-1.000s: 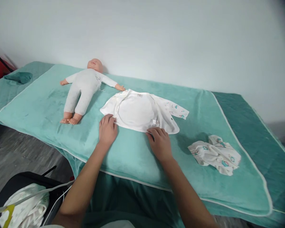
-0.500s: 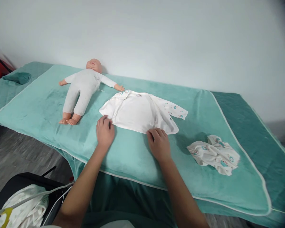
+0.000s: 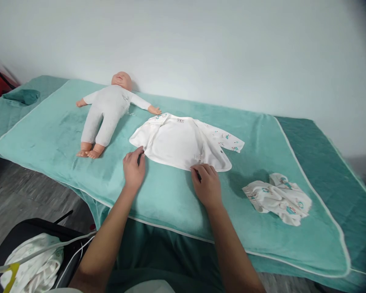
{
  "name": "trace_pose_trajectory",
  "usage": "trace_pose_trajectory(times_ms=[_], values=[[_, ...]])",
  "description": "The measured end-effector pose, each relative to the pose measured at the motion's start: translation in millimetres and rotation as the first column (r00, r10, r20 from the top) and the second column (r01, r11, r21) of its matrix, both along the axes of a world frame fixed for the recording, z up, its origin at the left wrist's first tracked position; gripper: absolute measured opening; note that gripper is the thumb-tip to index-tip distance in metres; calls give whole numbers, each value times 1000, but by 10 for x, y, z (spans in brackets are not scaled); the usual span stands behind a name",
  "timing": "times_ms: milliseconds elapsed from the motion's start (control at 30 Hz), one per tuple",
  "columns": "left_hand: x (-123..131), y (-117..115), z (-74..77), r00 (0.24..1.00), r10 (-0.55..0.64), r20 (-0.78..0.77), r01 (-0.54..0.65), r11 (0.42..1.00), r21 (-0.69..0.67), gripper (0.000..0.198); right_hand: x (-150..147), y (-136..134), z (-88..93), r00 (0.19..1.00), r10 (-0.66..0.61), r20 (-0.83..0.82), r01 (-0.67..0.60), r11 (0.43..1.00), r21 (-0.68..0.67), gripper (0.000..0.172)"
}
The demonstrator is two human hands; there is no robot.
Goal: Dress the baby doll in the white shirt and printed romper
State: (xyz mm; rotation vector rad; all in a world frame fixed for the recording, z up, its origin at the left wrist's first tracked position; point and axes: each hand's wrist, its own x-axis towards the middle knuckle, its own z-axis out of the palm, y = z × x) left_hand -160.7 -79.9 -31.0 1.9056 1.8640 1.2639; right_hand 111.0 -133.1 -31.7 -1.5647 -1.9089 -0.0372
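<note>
A white baby shirt (image 3: 179,140) lies spread open on a teal blanket (image 3: 64,138), one printed sleeve stretched to the right. My left hand (image 3: 133,169) rests at the shirt's lower left hem, fingers curled on the edge. At the lower right hem sits my right hand (image 3: 206,184), with its fingers pinching the fabric. A baby doll (image 3: 106,112) in a pale suit lies on its back to the left of the shirt, arms out.
A crumpled printed garment (image 3: 279,198) lies on the blanket at the right. A dark green folded cloth (image 3: 22,97) sits far left. White fabric (image 3: 30,266) and a cable lie on a black surface at lower left. A white wall stands behind the bed.
Both hands have stayed at the shirt's bottom hem, shifting only slightly. The hem has been smoothed a little and the view has moved a touch.
</note>
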Motion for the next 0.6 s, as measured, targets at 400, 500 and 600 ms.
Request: trace_pose_trajectory(times_ms=[400,500,600], values=[[-61,7,-45,976,-210,-62,208,977,-41,55,5,0,5,999,12,-30,-12,1000,2,15],[-98,28,-69,953,-284,102,288,957,-24,56,4,-1,11,1000,5,-24,-5,1000,-3,14],[-136,58,-91,907,-340,248,346,938,18,54,1,-3,15,1000,-2,-12,2,1000,-7,14]])
